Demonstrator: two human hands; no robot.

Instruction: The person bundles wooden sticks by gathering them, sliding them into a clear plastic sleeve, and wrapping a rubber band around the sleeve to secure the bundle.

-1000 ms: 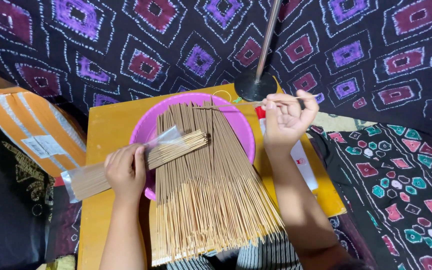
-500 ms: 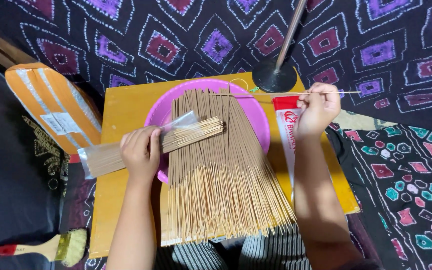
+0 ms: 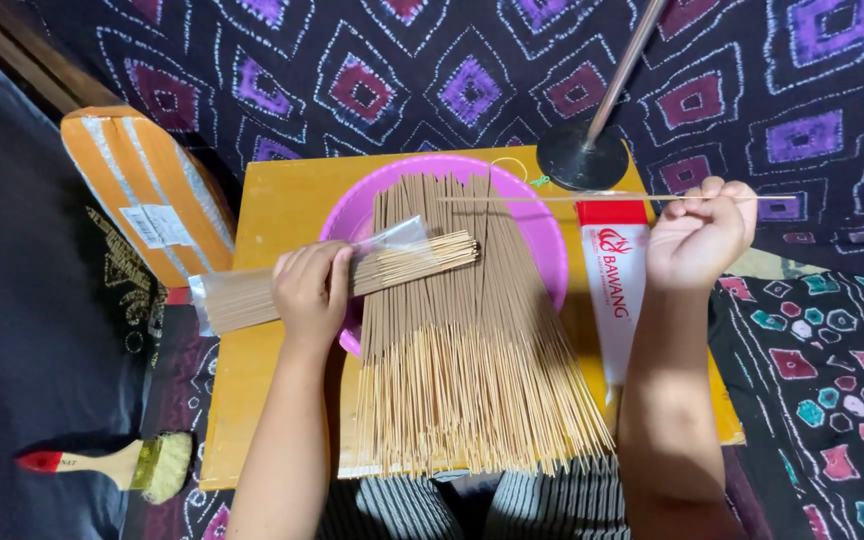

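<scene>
Brown sticks: bagged bundle (image 3: pixel 352 278) in clenched left hand (image 3: pixel 310 292), single stick (image 3: pixel 592 198) pinched by right hand (image 3: pixel 700 232).

Stand pole (image 3: pixel 624 62) cut by top edge; bowl (image 3: pixel 550 240) mostly under sticks (image 3: pixel 472 350).

Pink basin (image 3: pixel 352 215), yellow board (image 3: pixel 272 210), tan sticks (image 3: pixel 472 380)

Two bare hands: left (image 3: pixel 310 290), right (image 3: pixel 697 240). One round pink plastic basin (image 3: pixel 542 225). One clear-sleeved bundle of brown sticks (image 3: pixel 252 295). One single thin stick (image 3: pixel 552 198). One fanned heap of loose brown sticks (image 3: pixel 472 380), too many to count. One wooden-handled paintbrush (image 3: pixel 122 465). One red-and-white flat packet (image 3: pixel 614 280). One yellow wooden tabletop (image 3: pixel 272 215).
</scene>
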